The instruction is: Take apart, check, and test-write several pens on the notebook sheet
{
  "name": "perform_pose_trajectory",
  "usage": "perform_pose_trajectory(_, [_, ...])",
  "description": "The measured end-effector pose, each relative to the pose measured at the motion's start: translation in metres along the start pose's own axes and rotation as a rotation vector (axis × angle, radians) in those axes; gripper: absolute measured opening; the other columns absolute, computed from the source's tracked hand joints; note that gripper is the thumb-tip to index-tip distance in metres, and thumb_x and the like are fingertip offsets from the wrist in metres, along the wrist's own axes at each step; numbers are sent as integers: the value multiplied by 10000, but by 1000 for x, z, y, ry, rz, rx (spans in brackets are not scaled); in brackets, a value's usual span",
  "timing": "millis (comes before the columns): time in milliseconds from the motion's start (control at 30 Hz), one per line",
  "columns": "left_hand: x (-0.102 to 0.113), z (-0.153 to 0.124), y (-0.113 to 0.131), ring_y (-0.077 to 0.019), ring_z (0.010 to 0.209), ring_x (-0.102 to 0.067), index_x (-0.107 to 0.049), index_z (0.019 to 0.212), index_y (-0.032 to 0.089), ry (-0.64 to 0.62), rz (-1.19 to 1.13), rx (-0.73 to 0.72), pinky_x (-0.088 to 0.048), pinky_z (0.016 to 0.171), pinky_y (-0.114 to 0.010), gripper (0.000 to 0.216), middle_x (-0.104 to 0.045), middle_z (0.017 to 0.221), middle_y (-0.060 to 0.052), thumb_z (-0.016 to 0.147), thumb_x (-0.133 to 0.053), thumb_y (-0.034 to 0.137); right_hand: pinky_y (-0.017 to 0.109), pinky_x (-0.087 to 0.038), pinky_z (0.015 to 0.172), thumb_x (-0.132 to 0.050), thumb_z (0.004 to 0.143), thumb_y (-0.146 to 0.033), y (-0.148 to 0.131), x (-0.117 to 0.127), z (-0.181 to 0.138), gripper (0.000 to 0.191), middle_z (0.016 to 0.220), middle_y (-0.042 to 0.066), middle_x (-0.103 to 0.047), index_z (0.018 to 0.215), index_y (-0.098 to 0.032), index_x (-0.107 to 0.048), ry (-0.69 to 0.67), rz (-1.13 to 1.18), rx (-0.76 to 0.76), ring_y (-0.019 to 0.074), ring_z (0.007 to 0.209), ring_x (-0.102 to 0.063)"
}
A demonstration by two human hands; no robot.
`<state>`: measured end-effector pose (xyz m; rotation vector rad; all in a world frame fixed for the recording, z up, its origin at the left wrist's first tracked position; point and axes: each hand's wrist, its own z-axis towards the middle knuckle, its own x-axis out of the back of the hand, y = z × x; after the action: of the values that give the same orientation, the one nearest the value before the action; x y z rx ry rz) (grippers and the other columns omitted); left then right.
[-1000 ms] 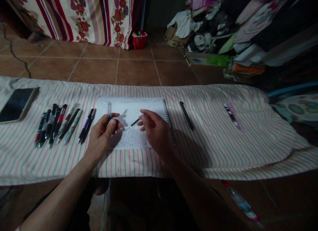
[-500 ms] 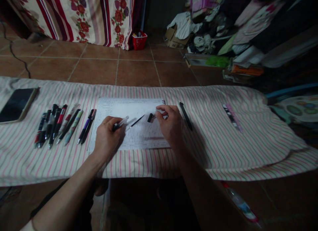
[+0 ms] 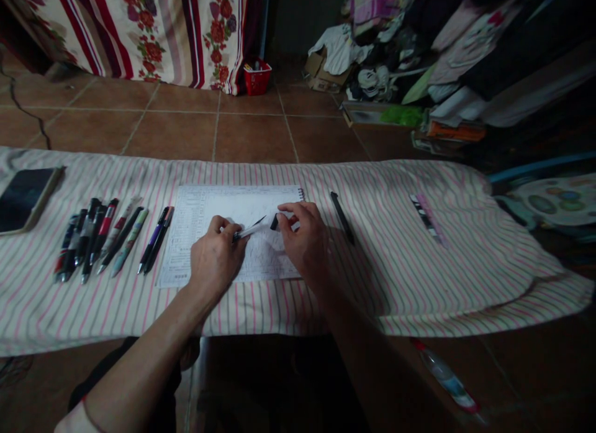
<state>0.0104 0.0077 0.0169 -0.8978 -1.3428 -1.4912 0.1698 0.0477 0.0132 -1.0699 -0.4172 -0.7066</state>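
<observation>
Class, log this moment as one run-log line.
left hand: holds clear plastic pen barrel | right hand: holds small black cylindrical piece | beneath: white spiral-bound notebook

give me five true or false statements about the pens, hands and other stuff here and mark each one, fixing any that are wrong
1. The left hand holds a clear pen part. True.
2. The right hand holds nothing. False: the right hand holds a small black piece.
3. A black pen lies to the right of the notebook. True.
4. The phone lies at the cloth's right end. False: the phone lies at the left end.
5. The red basket stands on the floor. True.
</observation>
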Motion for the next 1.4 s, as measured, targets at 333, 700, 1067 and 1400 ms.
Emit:
perform_pose_trajectory(333, [1, 2, 5, -200, 686, -612, -678, 921, 200, -76, 49, 3, -344, 482, -285, 250, -597, 987, -64, 872, -480, 345, 278, -483, 664, -505, 828, -180, -4, -5, -4, 159, 938, 75, -590, 891, -169, -650, -24, 68, 18, 121, 651, -588])
perform_pose_trajectory(700, [5, 5, 3, -170, 656, -568, -670, 850, 187, 46, -150, 102, -374, 551, -290, 235, -603, 870, -41, 822, -510, 358, 223, -461, 534, -515, 843, -299, -16, -4, -8, 145, 698, 18, -629, 814, -181, -593, -100, 261, -88, 113, 574, -589])
perform_pose_trajectory(1067, [10, 0, 4, -111, 566, -492, -657, 763, 189, 156, -469, 139, -393, 583, -270, 140, -570, 746, 6, 773, -587, 309, 158, -327, 319, -552, 795, -509, -26, -13, -15, 352, 502, -68, -499, 777, -159, -584, -441, 742, -464, 41, 338, -416])
perform_pose_trajectory(1400, [9, -3, 5, -130, 648, -528, -626, 814, 188, 47, -545, 82, -422, 620, -280, 170, -598, 806, -13, 777, -591, 351, 179, -317, 374, -575, 786, -485, -25, -18, -17, 354, 448, -73, -419, 605, -190, -504, -298, 690, -420, 57, 384, -383])
